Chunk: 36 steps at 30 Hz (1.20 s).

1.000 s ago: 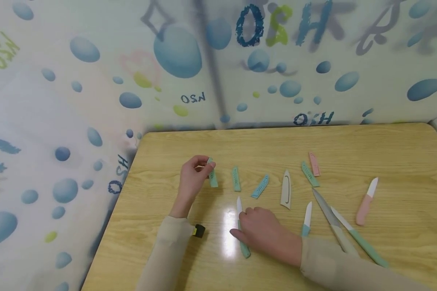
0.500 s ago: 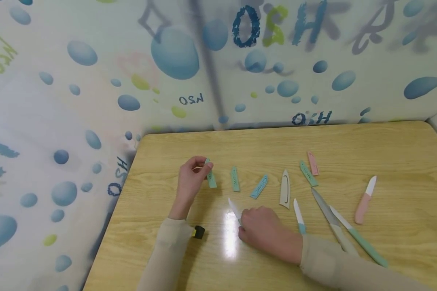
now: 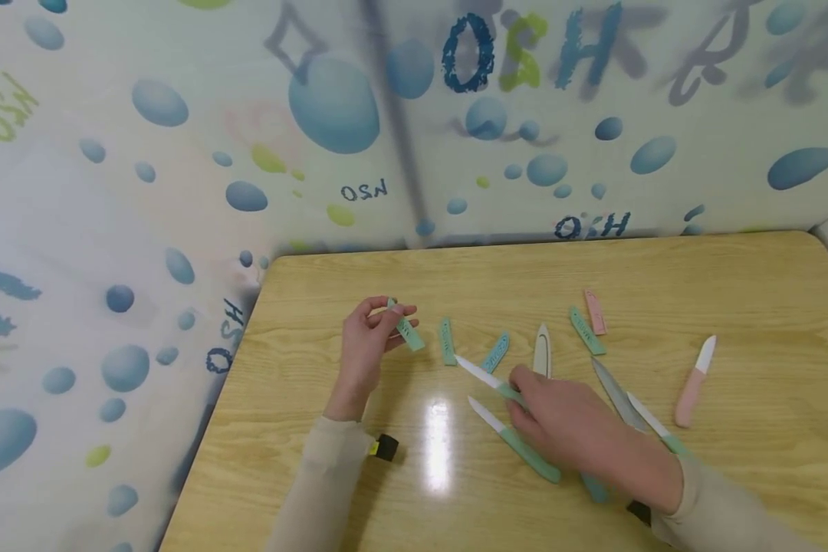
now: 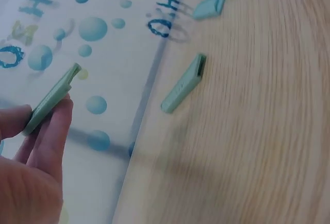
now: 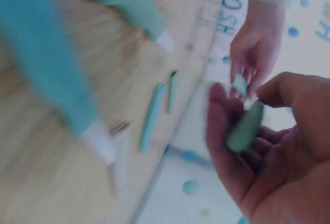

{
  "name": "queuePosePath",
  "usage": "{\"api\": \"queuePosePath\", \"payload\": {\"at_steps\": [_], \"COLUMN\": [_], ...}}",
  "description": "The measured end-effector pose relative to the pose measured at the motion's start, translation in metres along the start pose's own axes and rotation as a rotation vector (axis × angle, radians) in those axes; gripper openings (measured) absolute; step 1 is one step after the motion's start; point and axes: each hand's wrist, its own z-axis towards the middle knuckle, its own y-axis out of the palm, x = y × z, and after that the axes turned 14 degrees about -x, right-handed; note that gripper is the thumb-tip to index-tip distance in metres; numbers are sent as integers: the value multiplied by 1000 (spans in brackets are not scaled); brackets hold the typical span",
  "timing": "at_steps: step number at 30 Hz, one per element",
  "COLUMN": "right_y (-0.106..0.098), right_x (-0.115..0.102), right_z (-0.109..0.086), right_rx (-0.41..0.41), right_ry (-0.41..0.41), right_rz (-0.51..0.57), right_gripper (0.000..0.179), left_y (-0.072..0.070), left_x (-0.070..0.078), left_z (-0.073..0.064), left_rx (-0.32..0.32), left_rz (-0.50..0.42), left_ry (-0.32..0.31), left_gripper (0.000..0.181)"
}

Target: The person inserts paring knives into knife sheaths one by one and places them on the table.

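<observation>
My left hand [image 3: 367, 337] pinches a green knife sheath [image 3: 409, 333] between thumb and fingers, raised above the table; the left wrist view shows this sheath [image 4: 51, 99] edge-on. In my right hand [image 3: 583, 422] is a small knife [image 3: 483, 374] with a white blade and green handle, its tip pointing left towards the sheath. The right wrist view shows its green handle [image 5: 245, 130] between thumb and fingers. Just in front lies a second green-handled knife [image 3: 524, 452]. A blue-handled knife [image 3: 596, 488] is mostly hidden under the right hand and forearm.
Another green sheath [image 3: 448, 342], a blue sheath [image 3: 497, 353] and a cream sheath [image 3: 541, 351] lie behind the knives. Farther right are a green sheath [image 3: 586, 330], a pink sheath [image 3: 595, 311], a large grey-bladed knife [image 3: 617, 391] and a pink-handled knife [image 3: 693, 391].
My right hand has moved right, and the green-handled knife now shows in its fingers. The second green-handled knife has come into view. The left hand has tilted its sheath, lower end rightward.
</observation>
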Motion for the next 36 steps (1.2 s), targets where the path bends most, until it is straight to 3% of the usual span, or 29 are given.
{"api": "queuePosePath", "payload": {"at_steps": [6, 10, 14, 20, 29, 36], "right_y": [-4, -4, -1, 4, 10, 13], "right_x": [19, 25, 29, 31, 28, 27], "right_z": [-17, -22, -24, -24, -23, -21], "right_rx": [-24, 36, 113, 99, 89, 109], "right_ry": [106, 143, 109, 94, 138, 148], "right_rz": [166, 109, 9, 10, 38, 2], "right_gripper": [21, 20, 10, 11, 16, 13], "left_y": [17, 34, 51, 67, 78, 87], "left_x": [-4, -12, -17, -21, -23, -26], "left_z": [-3, -4, -4, -6, -9, -12], "left_rx": [16, -12, -40, -21, -34, -59], "left_rz": [-117, -226, -352, -484, -499, -516], "left_ry": [-16, -21, -45, -67, -97, -66], "left_gripper": [26, 24, 25, 19, 27, 24]}}
